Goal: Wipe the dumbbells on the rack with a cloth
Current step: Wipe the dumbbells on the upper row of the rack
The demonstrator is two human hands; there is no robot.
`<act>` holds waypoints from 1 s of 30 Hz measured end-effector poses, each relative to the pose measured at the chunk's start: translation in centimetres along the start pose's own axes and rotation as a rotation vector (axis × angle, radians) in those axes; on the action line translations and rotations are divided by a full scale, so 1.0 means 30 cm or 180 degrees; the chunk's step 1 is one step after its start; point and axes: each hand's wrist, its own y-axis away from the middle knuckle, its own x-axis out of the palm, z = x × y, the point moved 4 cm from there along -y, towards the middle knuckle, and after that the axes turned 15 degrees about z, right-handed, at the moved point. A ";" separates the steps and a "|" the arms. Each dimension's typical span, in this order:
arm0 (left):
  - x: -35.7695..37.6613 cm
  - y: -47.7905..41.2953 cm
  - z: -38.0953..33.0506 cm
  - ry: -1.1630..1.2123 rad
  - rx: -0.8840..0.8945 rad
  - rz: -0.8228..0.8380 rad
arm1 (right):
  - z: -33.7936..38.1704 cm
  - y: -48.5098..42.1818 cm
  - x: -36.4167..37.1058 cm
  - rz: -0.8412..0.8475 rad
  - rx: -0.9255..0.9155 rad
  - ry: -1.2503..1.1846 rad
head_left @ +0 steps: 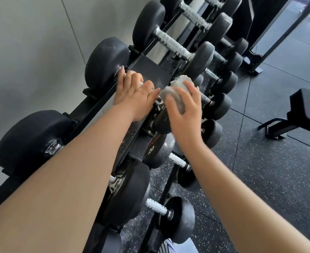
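**Left hand steadies a top-row dumbbell while the right works the cloth at its near end**

Head view. The landmark is the large black rubber-headed dumbbell (105, 65) with a chrome handle, lying across the top tier of the black steel rack (147, 67). The left hand (134, 94) sits on that handle with its fingers curled over the bar. This is probably to stop the weight rolling in its cradle while it is rubbed.

At the near end of the same dumbbell, the right hand (186, 106) clutches a crumpled pale grey cloth (176, 86), thumb and fingers bent round the wad. It holds the cloth against the near head. Bunching the cloth likely makes a firm pad for the curved rubber. The hand is slightly blurred, so I cannot tell exactly where cloth meets rubber.

Beyond the landmark, similar black dumbbells with knurled chrome handles (170, 42) lie side by side along the rack, each in its own cradle. On the tier below it sit smaller ones, set lower and forward so each handle can be reached. One of these, a dusty black dumbbell head (158, 152) just below the right wrist, carries a white "20". The red lettering above the number is too blurred to read, and no other writing is legible.

Well apart from the landmark, to its right, a black padded bench (305, 110) stands on the speckled black rubber floor (269, 170). Judging by the pale dust on several heads, much of the rack is not yet wiped.
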 end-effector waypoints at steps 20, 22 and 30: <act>-0.004 -0.004 0.011 0.0117 0.0112 0.0006 | -0.036 0.077 0.099 -0.0855 -0.0564 0.0796; -0.003 -0.004 0.010 0.0172 0.0140 -0.0060 | -0.039 0.075 0.092 -0.0903 -0.0627 0.0951; -0.002 -0.009 0.003 0.0160 0.0150 -0.0228 | -0.021 0.003 0.040 -0.1002 -0.0449 0.0295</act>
